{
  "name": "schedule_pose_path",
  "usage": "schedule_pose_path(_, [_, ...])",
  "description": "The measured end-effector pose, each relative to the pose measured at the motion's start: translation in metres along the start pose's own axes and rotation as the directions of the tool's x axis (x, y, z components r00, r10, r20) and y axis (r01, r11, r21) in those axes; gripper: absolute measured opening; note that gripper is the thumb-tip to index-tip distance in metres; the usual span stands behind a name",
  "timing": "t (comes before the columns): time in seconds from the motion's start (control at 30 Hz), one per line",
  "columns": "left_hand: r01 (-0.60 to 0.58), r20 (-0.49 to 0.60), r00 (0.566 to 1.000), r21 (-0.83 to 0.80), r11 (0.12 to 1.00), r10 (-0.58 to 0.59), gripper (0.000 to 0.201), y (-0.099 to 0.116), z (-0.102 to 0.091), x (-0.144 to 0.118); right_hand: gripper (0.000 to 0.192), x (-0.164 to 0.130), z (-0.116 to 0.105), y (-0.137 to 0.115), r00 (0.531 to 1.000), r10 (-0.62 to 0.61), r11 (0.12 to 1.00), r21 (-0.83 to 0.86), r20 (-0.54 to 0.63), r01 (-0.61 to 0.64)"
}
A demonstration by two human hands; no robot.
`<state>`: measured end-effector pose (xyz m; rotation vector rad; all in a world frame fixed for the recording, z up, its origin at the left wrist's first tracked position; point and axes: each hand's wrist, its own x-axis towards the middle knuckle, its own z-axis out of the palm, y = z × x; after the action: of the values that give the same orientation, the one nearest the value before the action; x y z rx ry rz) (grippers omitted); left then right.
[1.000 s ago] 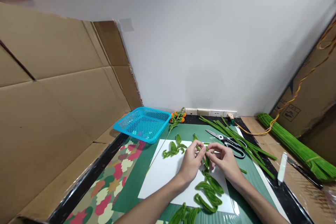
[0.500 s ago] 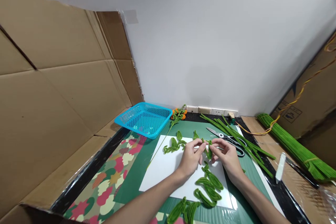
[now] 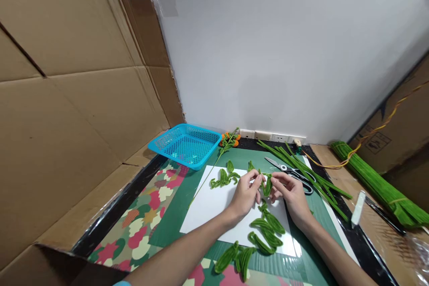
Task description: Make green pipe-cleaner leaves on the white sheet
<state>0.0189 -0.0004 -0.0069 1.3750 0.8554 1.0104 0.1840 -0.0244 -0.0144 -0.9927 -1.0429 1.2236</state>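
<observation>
Above white paper (image 3: 214,208), both hands (left hand (image 3: 246,194), right hand (image 3: 291,194)) pinching green leaf (image 3: 267,185).

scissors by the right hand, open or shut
Open. The scissors lie flat on the green mat beside the right hand, their blades spread in a narrow V toward the wall; no hand touches them.

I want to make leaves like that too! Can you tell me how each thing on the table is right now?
Left hand: pinching the green pipe-cleaner leaf.
Right hand: pinching the same leaf.
Blue plastic mesh basket: tilted, nothing seen inside.
Black-handled metal scissors: lying shut.
Finished green leaf shapes: lying loose on the white sheet of paper.
Straight green pipe cleaners: lying unbent in a pile.
</observation>
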Motion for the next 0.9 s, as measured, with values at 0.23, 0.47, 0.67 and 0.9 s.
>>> schedule_pose_path(0.23, [0.029, 0.038, 0.999, 0.022, 0.999, -0.030, 0.039, -0.0009, 0.0005, -0.0004, 0.032, 0.0021, -0.0035, 0.0044, 0.992, -0.097, 0.992, -0.075, 0.078, 0.103])
schedule_pose_path(0.47, [0.003, 0.039, 0.999, 0.040, 0.999, -0.005, 0.031, 0.0014, 0.0011, -0.0026, 0.032, 0.0021, -0.0045, 0.0078, 0.992, -0.101, 0.984, -0.143, 0.071, 0.110])
schedule_pose_path(0.67, [0.028, -0.042, 0.999, 0.062, 0.998, -0.025, 0.029, -0.0007, 0.0014, -0.0025, 0.030, -0.0007, -0.0028, 0.0043, 0.993, -0.095, 0.979, -0.176, 0.069, 0.106])
schedule_pose_path(0.9, [0.062, -0.032, 0.998, 0.100, 0.993, -0.059, 0.032, -0.0036, 0.0006, -0.0023, 0.031, -0.0031, -0.0042, 0.0041, 0.994, -0.106, 0.968, -0.223, 0.039, 0.112])
